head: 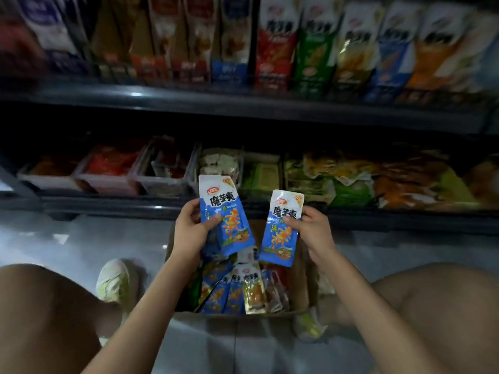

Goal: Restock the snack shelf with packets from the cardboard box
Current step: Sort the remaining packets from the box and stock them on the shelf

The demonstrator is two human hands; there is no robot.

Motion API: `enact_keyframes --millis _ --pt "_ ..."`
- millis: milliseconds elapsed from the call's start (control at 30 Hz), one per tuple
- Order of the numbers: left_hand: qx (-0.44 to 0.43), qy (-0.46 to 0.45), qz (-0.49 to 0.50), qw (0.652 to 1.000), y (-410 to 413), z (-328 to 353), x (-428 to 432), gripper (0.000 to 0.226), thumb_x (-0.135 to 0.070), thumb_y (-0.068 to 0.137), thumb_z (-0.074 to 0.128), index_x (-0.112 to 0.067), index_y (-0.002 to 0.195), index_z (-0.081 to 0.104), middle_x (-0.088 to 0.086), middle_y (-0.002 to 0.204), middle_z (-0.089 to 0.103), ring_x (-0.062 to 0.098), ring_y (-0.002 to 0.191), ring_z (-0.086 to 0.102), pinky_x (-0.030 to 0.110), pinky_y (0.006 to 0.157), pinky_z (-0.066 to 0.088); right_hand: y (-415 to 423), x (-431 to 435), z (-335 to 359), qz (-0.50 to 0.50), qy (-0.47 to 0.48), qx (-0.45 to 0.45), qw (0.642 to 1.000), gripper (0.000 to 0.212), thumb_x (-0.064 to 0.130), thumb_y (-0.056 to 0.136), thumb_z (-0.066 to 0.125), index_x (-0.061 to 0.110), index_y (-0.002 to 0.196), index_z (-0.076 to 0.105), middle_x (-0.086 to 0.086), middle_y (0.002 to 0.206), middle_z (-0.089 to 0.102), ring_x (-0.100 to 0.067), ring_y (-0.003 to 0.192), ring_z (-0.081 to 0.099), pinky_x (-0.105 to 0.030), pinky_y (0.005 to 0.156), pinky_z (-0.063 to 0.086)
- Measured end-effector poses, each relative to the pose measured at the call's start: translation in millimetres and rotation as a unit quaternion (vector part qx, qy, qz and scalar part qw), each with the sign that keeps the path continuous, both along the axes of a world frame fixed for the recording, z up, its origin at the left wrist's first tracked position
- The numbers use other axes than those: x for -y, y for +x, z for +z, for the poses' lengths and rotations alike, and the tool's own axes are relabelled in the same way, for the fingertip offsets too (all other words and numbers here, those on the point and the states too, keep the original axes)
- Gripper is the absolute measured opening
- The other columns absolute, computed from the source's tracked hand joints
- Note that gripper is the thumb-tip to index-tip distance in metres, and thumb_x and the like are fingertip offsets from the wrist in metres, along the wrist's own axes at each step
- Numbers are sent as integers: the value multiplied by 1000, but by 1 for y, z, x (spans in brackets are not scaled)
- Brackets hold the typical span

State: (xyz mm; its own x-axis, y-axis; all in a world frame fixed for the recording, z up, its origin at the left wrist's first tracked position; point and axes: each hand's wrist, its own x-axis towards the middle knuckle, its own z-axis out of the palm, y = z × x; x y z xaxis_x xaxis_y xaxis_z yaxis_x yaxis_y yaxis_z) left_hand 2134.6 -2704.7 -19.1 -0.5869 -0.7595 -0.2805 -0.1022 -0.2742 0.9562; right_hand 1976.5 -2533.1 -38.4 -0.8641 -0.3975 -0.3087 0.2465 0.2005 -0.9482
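Two blue snack packets are held side by side above the open cardboard box (300, 288) on the floor. The left hand (189, 230) grips the left packet (226, 211), thumb across its front and fingers curled behind. The right hand (314, 233) pinches the right packet (280, 238) at its right edge. More loose packets (235, 290) lie in the box below, with the lower shelf (162, 205) just beyond.
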Motion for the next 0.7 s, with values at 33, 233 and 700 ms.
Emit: enact_keyframes --millis 33,233,700 --pt "-3 -13 -11 1000 -9 13 -3 41 0 82 70 -12 118 53 6 103 69 20 89 68 32 69 55 -5 -8 19 -3 -8 -12 1000 15 -4 79 71 5 88 63 5 70 71 -5 58 67 -24 54 52" --pt "-63 -50 -76 994 -64 86 -26 41 2 83 68 -16 115 52 4 101 69 20 87 68 42 74 56 -36 -50 126 -57 -79 -100 990 15 -2 81 69 12 84 64 4 72 72 -6 60 68 -21 53 53" --pt "-140 -127 -117 975 -177 203 -46 35 -4 85 69 -20 109 51 -9 95 65 7 81 65 33 66 56 -149 -81 244 -201 -117 -232 945 6 5 89 63 8 93 59 -5 93 68 -14 81 66 -37 73 55"
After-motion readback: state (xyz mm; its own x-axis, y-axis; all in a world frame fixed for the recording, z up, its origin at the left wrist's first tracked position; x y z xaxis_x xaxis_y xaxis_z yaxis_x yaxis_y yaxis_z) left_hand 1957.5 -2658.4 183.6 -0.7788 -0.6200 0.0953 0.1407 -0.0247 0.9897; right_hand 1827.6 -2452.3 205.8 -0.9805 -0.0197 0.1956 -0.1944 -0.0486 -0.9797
